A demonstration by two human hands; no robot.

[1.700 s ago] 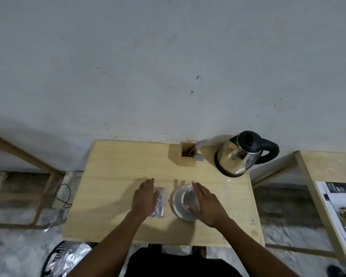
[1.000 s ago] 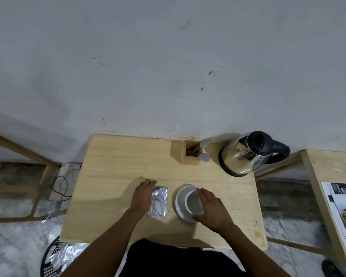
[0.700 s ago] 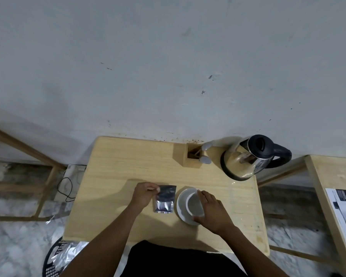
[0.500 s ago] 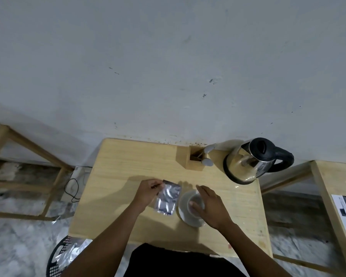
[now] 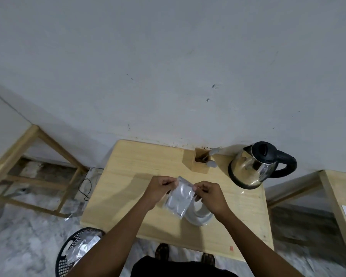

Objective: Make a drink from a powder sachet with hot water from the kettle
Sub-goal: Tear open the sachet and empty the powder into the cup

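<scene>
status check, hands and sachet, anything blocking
Left hand and right hand both pinching the silver sachet's top corners, above the table. Cup below it; kettle standing clear. Nothing blocking.

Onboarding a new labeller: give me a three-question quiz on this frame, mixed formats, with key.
1. True or false: both hands pinch the top edge of the silver sachet.
2. Multiple choice: the kettle stands A) on the floor B) at the table's far right corner C) in the basket.
3. Fill in: the wooden holder holds white ____.

Key: 1 true, left hand and right hand each grip it above the cup; 2 B; 3 spoons.
</scene>
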